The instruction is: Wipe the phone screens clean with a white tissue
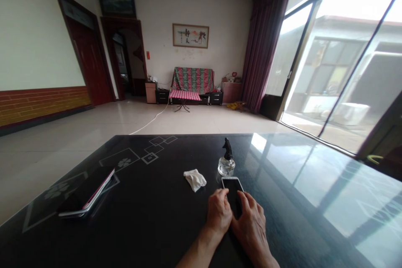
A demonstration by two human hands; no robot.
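Observation:
A white-framed smartphone (233,184) with a dark screen lies between my two hands on the glossy black table (141,234). My left hand (219,210) is closed along the phone's left edge, fingers curled. On the other side my right hand (251,222) grips the right edge, its thumb hidden in part near the lower screen. Just beyond the phone stands a clear spray bottle (226,166) with a black trigger head, upright and part filled with liquid. To the left of it rests a crumpled white tissue (195,180).
At the table's left lies a dark, book-like stack (89,192) with a pink and white edge. Across the room are a small folding table (185,95) with a checked cloth and a covered television (193,79). Tall windows (339,58) line the right side.

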